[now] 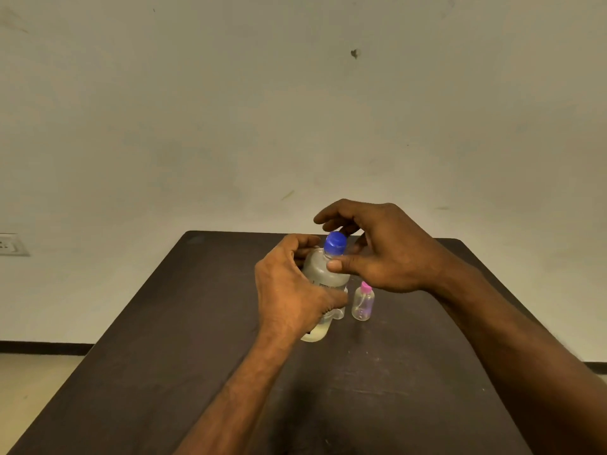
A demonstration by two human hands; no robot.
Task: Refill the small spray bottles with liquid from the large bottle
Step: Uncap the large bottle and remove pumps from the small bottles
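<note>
One large clear bottle is counted, and one blue cap is seen on its neck. One small spray bottle with a pink top is counted in clear view; a second small clear bottle is partly seen behind the large one, though its kind cannot be told for certain. Two bare hands are counted: one left hand and one right hand. One dark table is counted. One wall socket plate is seen at the left edge, and one dark mark is noted high on the wall.
</note>
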